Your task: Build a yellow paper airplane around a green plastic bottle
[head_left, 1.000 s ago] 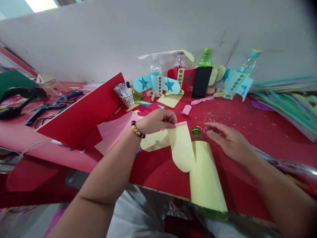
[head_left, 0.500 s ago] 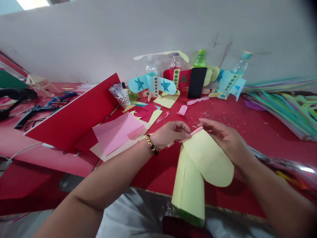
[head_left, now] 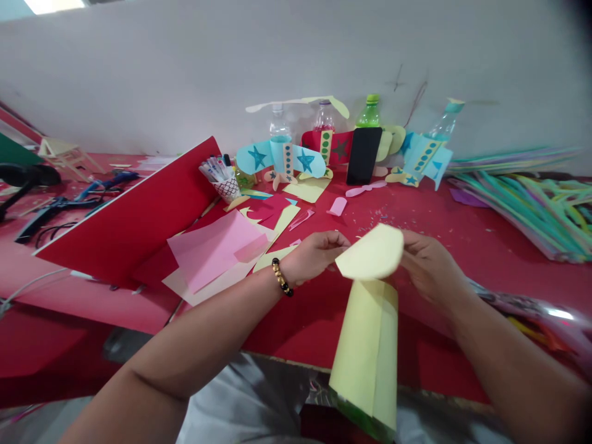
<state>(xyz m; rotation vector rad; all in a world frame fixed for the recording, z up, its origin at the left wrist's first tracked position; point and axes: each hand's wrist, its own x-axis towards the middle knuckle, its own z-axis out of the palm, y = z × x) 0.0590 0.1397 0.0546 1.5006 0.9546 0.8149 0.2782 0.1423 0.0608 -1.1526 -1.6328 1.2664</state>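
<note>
Head view: yellow flap [head_left: 372, 254] hides the bottle's [head_left: 363, 419] neck.

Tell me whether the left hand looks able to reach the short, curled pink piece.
Probably yes: nothing tall stands between the left hand and the curled pink piece on the red table.

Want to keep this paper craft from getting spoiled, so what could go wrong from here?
The wrapped bottle has its lower end out past the front edge of the table, with no visible grip on its body, so it might drop. The pale yellow piece between the left hand and right hand looks thin and could crease. The pink sheet, close by the left hand, might get brushed aside.
</note>
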